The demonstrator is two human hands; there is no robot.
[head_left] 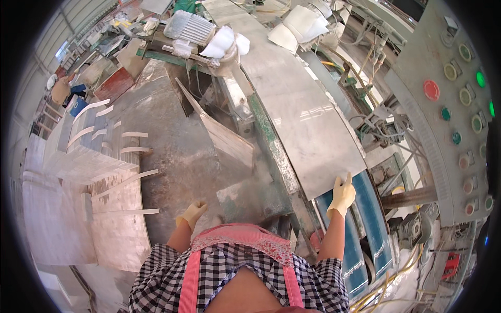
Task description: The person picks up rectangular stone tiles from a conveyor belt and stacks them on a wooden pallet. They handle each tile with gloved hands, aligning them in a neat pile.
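Note:
A large pale glossy slab [315, 136] lies on a conveyor, its near end over two blue belts [371, 221]. My right hand [343, 195], in a cream rubber glove, is at the slab's near edge. Its fingers stretch forward and apart; whether they press on the surface, I cannot tell. Low in front of my body, on the left, my left hand [193, 213] wears a matching glove. The fingers there are curled in, with nothing visible in them.
A control panel [443, 104] with coloured buttons rises at right. Stacked slabs with pale strips [112, 211] stand at left. A tilted board [224, 130] leans beside the conveyor's green frame [271, 130]. White-covered motors [190, 28] sit farther off. Another person [62, 89] is at far left.

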